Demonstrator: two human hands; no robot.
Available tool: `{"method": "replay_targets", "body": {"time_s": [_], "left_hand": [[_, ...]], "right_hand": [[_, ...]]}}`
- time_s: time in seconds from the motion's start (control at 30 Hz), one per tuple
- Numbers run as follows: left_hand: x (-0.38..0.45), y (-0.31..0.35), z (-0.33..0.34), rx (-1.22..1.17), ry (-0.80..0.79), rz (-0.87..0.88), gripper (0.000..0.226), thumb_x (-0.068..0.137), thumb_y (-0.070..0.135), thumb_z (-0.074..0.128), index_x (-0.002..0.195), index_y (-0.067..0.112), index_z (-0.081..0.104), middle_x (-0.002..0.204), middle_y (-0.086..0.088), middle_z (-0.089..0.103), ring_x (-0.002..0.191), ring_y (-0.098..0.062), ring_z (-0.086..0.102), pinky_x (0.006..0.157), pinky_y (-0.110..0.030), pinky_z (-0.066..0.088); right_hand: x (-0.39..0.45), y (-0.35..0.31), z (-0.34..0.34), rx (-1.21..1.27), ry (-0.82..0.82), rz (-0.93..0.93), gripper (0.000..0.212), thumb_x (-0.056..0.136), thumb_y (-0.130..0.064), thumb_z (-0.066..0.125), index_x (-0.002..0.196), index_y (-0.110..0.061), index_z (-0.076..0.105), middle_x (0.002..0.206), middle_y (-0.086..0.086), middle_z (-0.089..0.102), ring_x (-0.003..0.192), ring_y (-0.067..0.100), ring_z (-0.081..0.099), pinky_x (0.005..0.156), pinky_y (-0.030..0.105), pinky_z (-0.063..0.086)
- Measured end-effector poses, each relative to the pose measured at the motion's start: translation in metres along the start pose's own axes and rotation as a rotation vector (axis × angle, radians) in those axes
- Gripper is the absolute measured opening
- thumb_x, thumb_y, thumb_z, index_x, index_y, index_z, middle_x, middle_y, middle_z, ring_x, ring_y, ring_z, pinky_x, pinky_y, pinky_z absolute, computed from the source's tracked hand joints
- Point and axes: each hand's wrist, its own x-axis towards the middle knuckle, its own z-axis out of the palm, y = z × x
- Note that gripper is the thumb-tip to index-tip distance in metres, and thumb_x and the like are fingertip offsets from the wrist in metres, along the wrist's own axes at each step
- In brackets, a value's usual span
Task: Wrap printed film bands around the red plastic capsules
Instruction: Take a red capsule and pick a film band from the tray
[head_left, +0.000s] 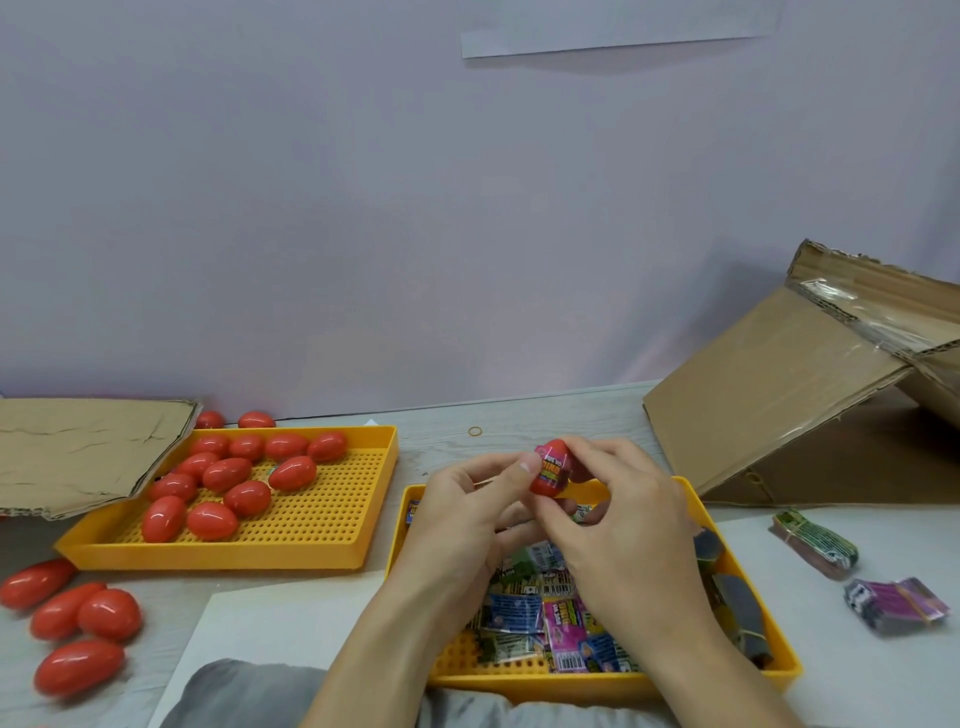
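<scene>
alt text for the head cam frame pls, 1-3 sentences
Both hands, left hand and right hand, hold a red capsule with a printed film band around it, above a yellow tray of loose bands. Left of it, another yellow tray holds bare red capsules, with more on the table.

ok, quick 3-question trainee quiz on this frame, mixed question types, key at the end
1. True or false: both hands hold one capsule above the right tray.
2. Where do most bare red capsules lie? A) left tray B) cardboard box C) right tray
3. Fill in: the loose printed film bands lie in the ___ tray.

Key: 1 true: left hand and right hand pinch it together, a band already on it. 2 A. 3 right.
</scene>
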Motion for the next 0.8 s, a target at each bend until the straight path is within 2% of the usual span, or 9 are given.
{"method": "replay_targets", "body": {"time_s": [0.13, 0.27, 0.33, 0.4, 0.5, 0.57, 0.67, 0.73, 0.8], "left_hand": [[0.0003, 0.0001, 0.0001, -0.044, -0.031, -0.024, 0.026, 0.089, 0.023, 0.060, 0.097, 0.004, 0.076, 0.102, -0.026, 0.073, 0.090, -0.031, 0.074, 0.072, -0.030, 0.060], [-0.0001, 0.0011, 0.0006, -0.097, -0.039, -0.053, 0.029, 0.088, 0.026, 0.061, 0.097, 0.003, 0.076, 0.101, -0.026, 0.073, 0.093, -0.033, 0.073, 0.074, -0.033, 0.061], [-0.0006, 0.0024, -0.0002, -0.171, -0.038, -0.082, 0.032, 0.088, 0.025, 0.062, 0.101, -0.001, 0.074, 0.098, -0.026, 0.072, 0.096, -0.036, 0.072, 0.077, -0.037, 0.061], [-0.0012, 0.0039, -0.0016, -0.211, -0.035, -0.078, 0.043, 0.084, 0.019, 0.065, 0.116, -0.010, 0.063, 0.103, -0.027, 0.071, 0.098, -0.037, 0.071, 0.079, -0.038, 0.061], [-0.0016, 0.0048, -0.0027, -0.246, -0.012, -0.055, 0.051, 0.083, 0.011, 0.067, 0.126, -0.013, 0.051, 0.113, -0.028, 0.068, 0.103, -0.037, 0.069, 0.087, -0.041, 0.060], [0.0001, 0.0035, -0.0032, -0.270, 0.024, -0.042, 0.048, 0.082, 0.010, 0.069, 0.126, -0.005, 0.054, 0.110, -0.024, 0.070, 0.100, -0.034, 0.070, 0.089, -0.040, 0.058], [0.0028, 0.0009, -0.0036, -0.238, 0.056, -0.012, 0.037, 0.083, 0.011, 0.070, 0.117, -0.003, 0.061, 0.108, -0.021, 0.072, 0.100, -0.030, 0.071, 0.085, -0.034, 0.060], [0.0038, -0.0013, -0.0043, -0.189, 0.047, 0.000, 0.034, 0.085, 0.012, 0.070, 0.114, -0.005, 0.065, 0.112, -0.023, 0.070, 0.107, -0.032, 0.069, 0.085, -0.034, 0.060], [0.0052, -0.0035, -0.0057, -0.157, 0.072, 0.010, 0.034, 0.083, 0.015, 0.073, 0.110, -0.005, 0.066, 0.110, -0.024, 0.071, 0.105, -0.033, 0.069, 0.079, -0.032, 0.060]], "right_hand": [[-0.0008, -0.0026, -0.0002, 0.038, 0.035, -0.055, 0.036, 0.080, -0.028, 0.077, 0.112, -0.037, 0.063, 0.097, -0.025, 0.055, 0.101, -0.010, 0.051, 0.074, 0.002, 0.043], [-0.0010, -0.0030, 0.0000, 0.056, 0.026, -0.055, 0.032, 0.082, -0.034, 0.075, 0.113, -0.034, 0.066, 0.097, -0.023, 0.056, 0.098, -0.005, 0.054, 0.071, 0.004, 0.044], [-0.0006, -0.0032, -0.0003, 0.126, -0.012, -0.044, 0.023, 0.085, -0.039, 0.071, 0.107, -0.036, 0.067, 0.097, -0.020, 0.059, 0.097, -0.001, 0.058, 0.070, 0.009, 0.048], [0.0001, -0.0020, -0.0007, 0.245, -0.106, -0.009, 0.016, 0.090, -0.039, 0.065, 0.104, -0.035, 0.069, 0.099, -0.016, 0.062, 0.098, 0.005, 0.061, 0.074, 0.019, 0.053], [0.0004, -0.0008, 0.0008, 0.377, -0.180, 0.075, 0.028, 0.090, -0.044, 0.060, 0.116, -0.035, 0.065, 0.106, -0.014, 0.064, 0.104, 0.006, 0.062, 0.081, 0.030, 0.057], [0.0001, -0.0001, 0.0018, 0.380, -0.108, 0.108, 0.044, 0.082, -0.051, 0.059, 0.124, -0.038, 0.057, 0.107, -0.015, 0.064, 0.102, 0.006, 0.063, 0.075, 0.028, 0.059], [-0.0004, -0.0030, 0.0010, 0.239, -0.003, 0.024, 0.030, 0.083, -0.044, 0.067, 0.112, -0.043, 0.057, 0.096, -0.017, 0.063, 0.088, 0.007, 0.065, 0.063, 0.019, 0.055], [-0.0010, -0.0054, 0.0011, 0.102, 0.016, -0.076, 0.024, 0.085, -0.037, 0.070, 0.105, -0.044, 0.059, 0.093, -0.022, 0.063, 0.092, 0.002, 0.064, 0.065, 0.013, 0.052], [-0.0019, -0.0067, 0.0021, 0.029, -0.006, -0.107, 0.025, 0.084, -0.036, 0.071, 0.106, -0.043, 0.061, 0.093, -0.025, 0.062, 0.094, -0.001, 0.061, 0.068, 0.010, 0.050]]}}
